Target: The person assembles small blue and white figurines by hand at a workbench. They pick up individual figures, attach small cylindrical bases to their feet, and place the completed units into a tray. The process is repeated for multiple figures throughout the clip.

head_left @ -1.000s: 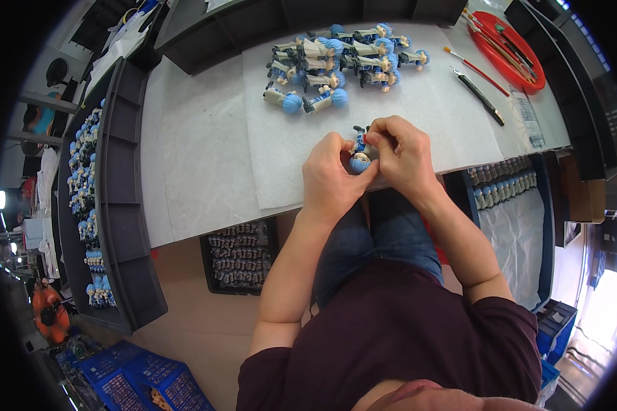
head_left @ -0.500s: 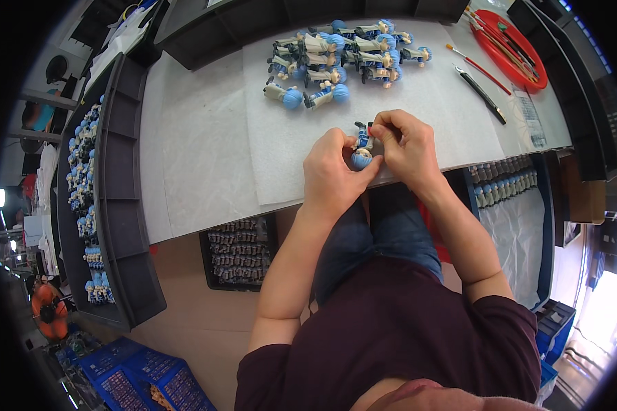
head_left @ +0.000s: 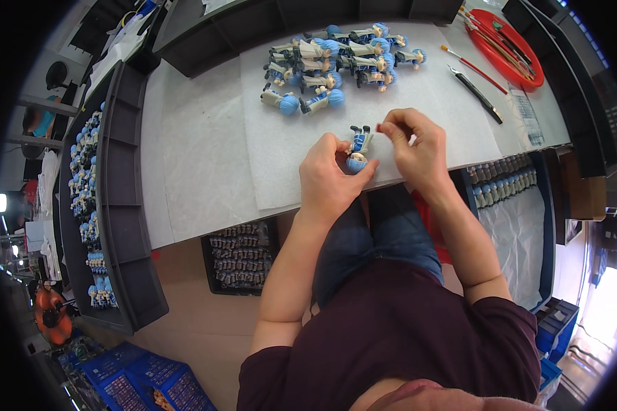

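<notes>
A small blue-haired figurine point(head_left: 358, 145) is held by my left hand point(head_left: 328, 172), its head toward me and its dark boots pointing away. My left thumb and fingers close around its head and side. Just to the right, my right hand point(head_left: 418, 147) pinches a tiny red piece point(head_left: 380, 128), apart from the figurine; its exact kind is too small to tell. Beyond my hands, a pile of similar figurines point(head_left: 319, 63) lies on a white foam sheet point(head_left: 281, 164).
At the right lie a red-handled paintbrush point(head_left: 473, 69), a black pen-like tool point(head_left: 476, 94) and a red oval tray point(head_left: 474, 41) of brushes. Black crates point(head_left: 127, 205) hold figurines on the left; a lined crate point(head_left: 514, 236) with rows of them sits right, below the table edge.
My right hand has drawn back to the right, taking the red piece away from the figurine. My left hand still holds the figurine, shifted slightly left.
</notes>
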A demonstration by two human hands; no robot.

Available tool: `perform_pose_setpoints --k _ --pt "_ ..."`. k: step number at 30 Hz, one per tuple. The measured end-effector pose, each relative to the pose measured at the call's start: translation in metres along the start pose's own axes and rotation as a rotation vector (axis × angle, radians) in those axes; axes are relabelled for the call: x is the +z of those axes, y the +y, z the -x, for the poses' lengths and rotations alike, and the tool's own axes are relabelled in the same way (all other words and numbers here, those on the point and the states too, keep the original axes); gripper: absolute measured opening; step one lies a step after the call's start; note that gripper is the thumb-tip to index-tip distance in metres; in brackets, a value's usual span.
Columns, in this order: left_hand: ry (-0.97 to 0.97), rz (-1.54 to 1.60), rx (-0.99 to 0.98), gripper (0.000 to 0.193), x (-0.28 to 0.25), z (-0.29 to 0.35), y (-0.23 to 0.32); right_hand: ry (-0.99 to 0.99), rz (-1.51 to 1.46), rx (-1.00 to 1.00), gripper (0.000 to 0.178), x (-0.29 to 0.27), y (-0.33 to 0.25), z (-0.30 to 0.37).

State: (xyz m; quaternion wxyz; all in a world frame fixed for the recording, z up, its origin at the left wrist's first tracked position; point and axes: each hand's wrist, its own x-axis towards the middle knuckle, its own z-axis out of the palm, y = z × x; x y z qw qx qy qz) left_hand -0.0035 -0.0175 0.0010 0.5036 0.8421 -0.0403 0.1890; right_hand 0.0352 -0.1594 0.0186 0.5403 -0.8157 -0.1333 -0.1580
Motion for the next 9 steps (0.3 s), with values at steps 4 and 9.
perform_pose_setpoints --k 4,9 --pt "0.0 -0.023 0.019 0.039 0.001 0.001 -0.003 -0.038 0.026 -0.084 0.006 0.016 0.006 0.005" --pt "0.006 0.027 -0.005 0.038 0.001 0.003 -0.002 -0.059 0.106 -0.121 0.005 0.014 0.003 0.006"
